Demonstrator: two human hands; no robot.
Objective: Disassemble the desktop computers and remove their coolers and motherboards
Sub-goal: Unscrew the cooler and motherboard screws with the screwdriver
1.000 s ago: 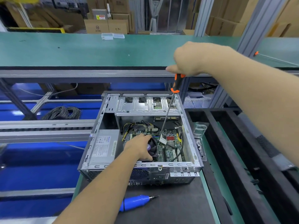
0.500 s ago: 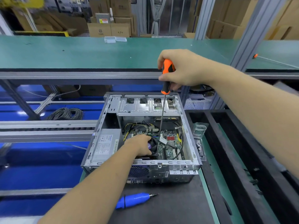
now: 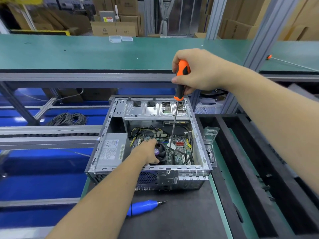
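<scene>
An open desktop case (image 3: 200, 135) lies on the black mat with its side panel off. Inside sits the green motherboard (image 3: 181, 152) and a black cooler fan (image 3: 161, 151) with a purple hub label. My left hand (image 3: 147, 152) rests on the left side of the cooler, fingers curled over its edge. My right hand (image 3: 198, 71) grips the orange and black handle of a long screwdriver (image 3: 181, 78) above the case. Its thin shaft runs down to the board just right of the cooler.
A grey power supply (image 3: 110, 150) fills the case's left side, a drive cage (image 3: 155, 109) its far end. A blue electric screwdriver (image 3: 143, 207) lies on the mat in front. A clear plastic screw tray (image 3: 209, 145) sits right of the case, beside black foam trays (image 3: 259, 169).
My right hand has shifted its hold on the screwdriver handle, showing more of the orange grip, and the shaft now stands more upright. My left hand stays on the cooler.
</scene>
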